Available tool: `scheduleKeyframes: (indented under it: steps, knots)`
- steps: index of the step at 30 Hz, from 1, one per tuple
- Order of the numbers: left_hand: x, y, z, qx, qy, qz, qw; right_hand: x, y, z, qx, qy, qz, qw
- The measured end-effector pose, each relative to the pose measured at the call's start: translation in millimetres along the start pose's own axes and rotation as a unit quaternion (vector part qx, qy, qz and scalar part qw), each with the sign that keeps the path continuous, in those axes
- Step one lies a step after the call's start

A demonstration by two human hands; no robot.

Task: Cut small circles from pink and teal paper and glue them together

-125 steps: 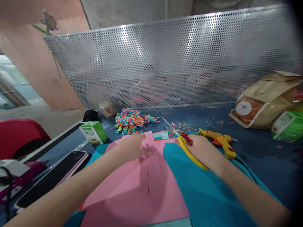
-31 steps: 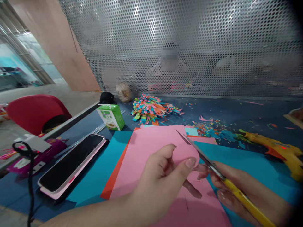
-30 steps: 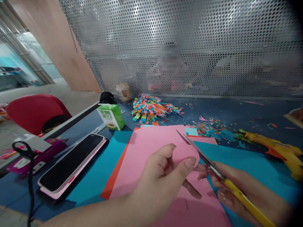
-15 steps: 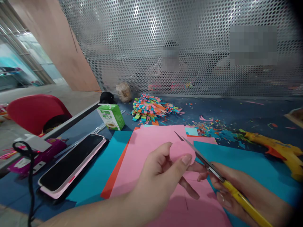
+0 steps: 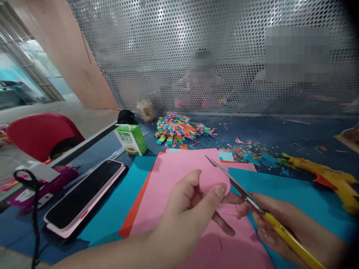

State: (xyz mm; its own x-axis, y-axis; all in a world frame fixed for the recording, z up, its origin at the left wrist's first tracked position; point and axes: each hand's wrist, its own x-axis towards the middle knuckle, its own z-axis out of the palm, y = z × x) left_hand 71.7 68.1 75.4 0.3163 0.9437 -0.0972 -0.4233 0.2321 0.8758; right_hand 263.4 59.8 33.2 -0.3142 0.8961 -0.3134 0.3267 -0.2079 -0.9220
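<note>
My left hand [image 5: 190, 209] pinches a small rounded piece of pink paper [image 5: 211, 181] between thumb and fingers. My right hand [image 5: 283, 220] grips yellow-handled scissors [image 5: 288, 236], their slim metal blades pointing up and left beside the piece's right edge. The blades look slightly parted at the tips. Under both hands lies a large pink sheet [image 5: 159, 186], on top of orange [image 5: 134, 205] and blue sheets [image 5: 112, 201]. Another blue sheet [image 5: 297, 190] is at the right.
A phone [image 5: 86, 194] and a green drink carton [image 5: 131, 139] stand left. Behind are a heap of colourful fringed paper [image 5: 176, 129], paper scraps [image 5: 258, 155] and a perforated metal panel [image 5: 157, 48]. A yellow glue gun [image 5: 322, 172] lies right, a red chair [image 5: 42, 132] far left.
The view has shifted very slightly. Both hands keep nearly the same pose, with the paper piece and the scissors still held.
</note>
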Motion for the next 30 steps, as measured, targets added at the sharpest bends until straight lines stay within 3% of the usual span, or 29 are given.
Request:
scheduleKeyframes:
  steps: [5,11,21,30]
  knots:
    - [2,-2,-1.4,0.045,0.023,0.017,0.999,-3,-7,2,-0.001,-0.010,-0.036,0.999]
    - [6,0,-3.3,0.061,0.028,0.036,0.997,-5,-22,0,-0.027,-0.034,-0.012,0.999]
    - [7,1,-3.3,0.066,0.034,0.042,0.996,-1,-13,-1,-0.095,0.014,-0.038,0.995]
    - [7,6,-4.4,0.078,0.045,0.053,0.995,5,-8,-17,-0.173,-0.003,-0.057,0.983]
